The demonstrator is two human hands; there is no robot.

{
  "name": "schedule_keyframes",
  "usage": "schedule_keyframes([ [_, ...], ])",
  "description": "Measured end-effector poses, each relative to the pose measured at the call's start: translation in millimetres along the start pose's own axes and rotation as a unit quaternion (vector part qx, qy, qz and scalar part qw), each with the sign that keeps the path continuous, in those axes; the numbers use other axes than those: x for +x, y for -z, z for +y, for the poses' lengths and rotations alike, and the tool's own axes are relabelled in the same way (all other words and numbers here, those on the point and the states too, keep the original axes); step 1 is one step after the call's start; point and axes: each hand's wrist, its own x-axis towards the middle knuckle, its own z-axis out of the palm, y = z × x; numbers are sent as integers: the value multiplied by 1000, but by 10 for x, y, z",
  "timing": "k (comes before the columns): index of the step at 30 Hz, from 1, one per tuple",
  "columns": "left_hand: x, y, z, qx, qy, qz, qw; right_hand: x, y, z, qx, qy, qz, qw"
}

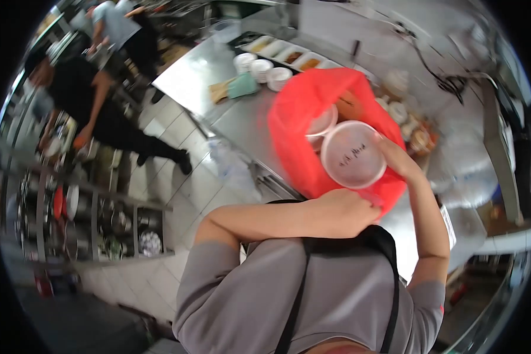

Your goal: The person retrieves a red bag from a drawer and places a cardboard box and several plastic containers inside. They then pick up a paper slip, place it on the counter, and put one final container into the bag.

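A red plastic bag (289, 141) stands with its mouth open on the steel counter in front of me. My left hand (354, 211) is closed on the near edge of the bag. In my right hand (396, 156) is a round plastic tub (351, 159), gripped by its right side at the bag's mouth; black handwriting marks its pale lid. Behind it, a second round tub (323, 123) and a brown item (351, 106) show inside the bag. The bag's bottom is hidden.
Stacked white cups (261, 69), a green and tan cloth (242, 87) and a tray of sauces (289, 54) sit along the counter (186, 79). Several jars (416, 133) stand to the right. Two people work at the left, one in black (79, 94), near steel shelving (94, 236).
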Motion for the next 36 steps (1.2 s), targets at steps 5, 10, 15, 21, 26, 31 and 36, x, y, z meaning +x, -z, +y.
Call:
schedule_keyframes([
  [5, 148, 138, -10, -18, 7, 67, 998, 84, 229, -99, -396, -96, -171, 897],
  [10, 323, 395, -24, -88, 20, 201, 975, -439, 905, -309, -200, 179, 109, 957],
  [15, 524, 594, -93, -108, 1, 376, 920, -531, 1796, -644, -20, 259, 197, 945],
  [21, 761, 814, 69, 30, 128, 502, 855, -962, 1627, -1176, 114, 443, 333, 825],
  [26, 1000, 736, 196, 97, 102, 609, 780, -2022, 1748, -1143, -152, 496, 407, 752],
  [31, 1242, 105, 634, 135, -134, 698, 690, -3143, 2198, -730, -126, 432, 523, 724],
  [36, 1522, -496, 918, 168, -296, 654, 676, -4089, 2861, -99, 85, 379, 601, 699],
])
